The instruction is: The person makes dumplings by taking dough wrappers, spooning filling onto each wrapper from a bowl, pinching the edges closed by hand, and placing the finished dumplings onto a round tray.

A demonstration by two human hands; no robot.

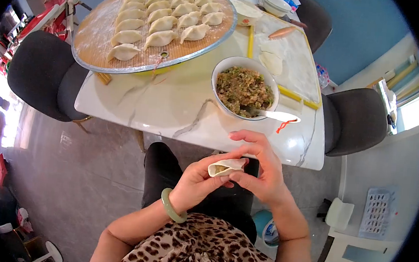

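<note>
A partly folded dumpling [225, 167] with filling showing at its open left end is held between both hands, just off the table's front edge. My left hand [197, 179], with a pale green bangle on its wrist, grips its left side. On the right side, my right hand [259, 170] pinches the wrapper with the thumb, the fingers curved over it. Beyond the hands stands a white bowl of chopped filling [244, 90], and a white spoon [279, 116] rests in it. Rows of folded dumplings [160, 38] lie on a large round tray [93, 48] at the back left.
The white table [166, 122] holds a floured board [293, 63] with yellow edges, wrappers [271, 63] and a wooden rolling pin [282, 32]. Bowls [276, 5] stand at the back. Dark chairs [41, 76] flank the table on both sides.
</note>
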